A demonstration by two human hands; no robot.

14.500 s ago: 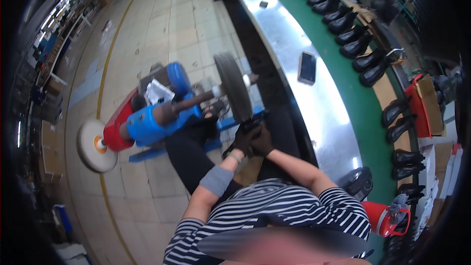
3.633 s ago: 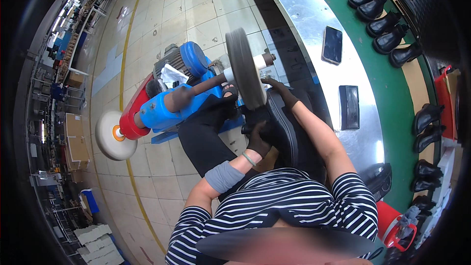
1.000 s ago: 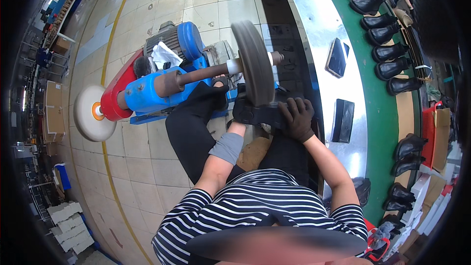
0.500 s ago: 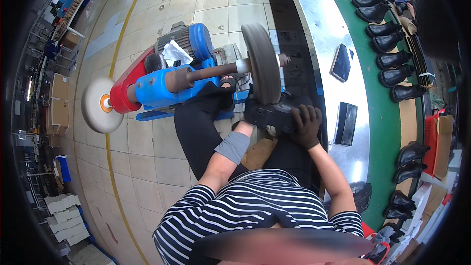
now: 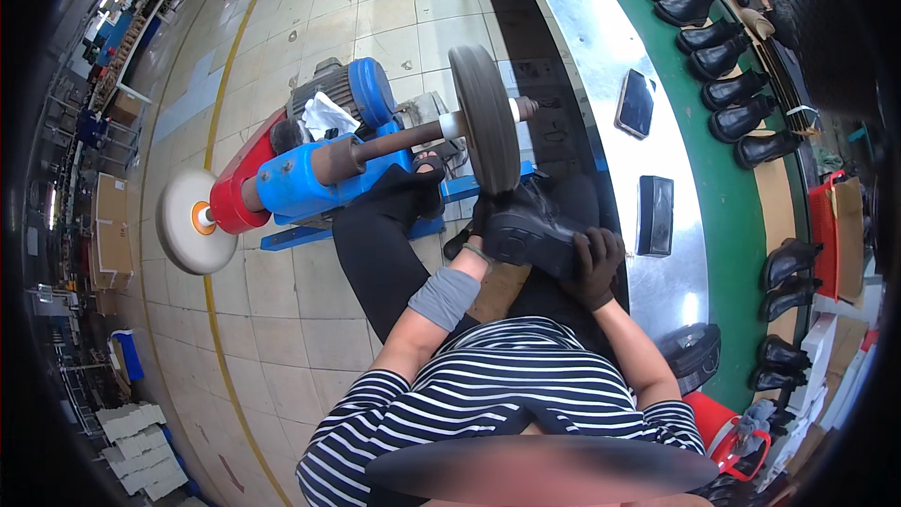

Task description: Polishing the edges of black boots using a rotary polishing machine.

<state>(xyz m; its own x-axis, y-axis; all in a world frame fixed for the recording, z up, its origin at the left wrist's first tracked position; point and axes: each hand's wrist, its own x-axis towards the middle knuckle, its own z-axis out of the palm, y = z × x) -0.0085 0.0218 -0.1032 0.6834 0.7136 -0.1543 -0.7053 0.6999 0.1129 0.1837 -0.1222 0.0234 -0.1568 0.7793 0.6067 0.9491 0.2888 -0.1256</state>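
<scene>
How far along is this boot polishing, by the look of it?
Done: cannot tell. In hand: both gloved hands, left hand and right hand, hold one black boot at the grey wheel. Left: hard to say; many black boots stand on the green belt.

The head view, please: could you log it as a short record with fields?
Held item: black boot, against the grey buffing wheel
Left hand: gloved, on the boot's left end
Right hand: gloved, gripping the right end
Machine: blue and red motor unit, white disc on its far end
Beside: metal bench, green belt with black boots
</scene>
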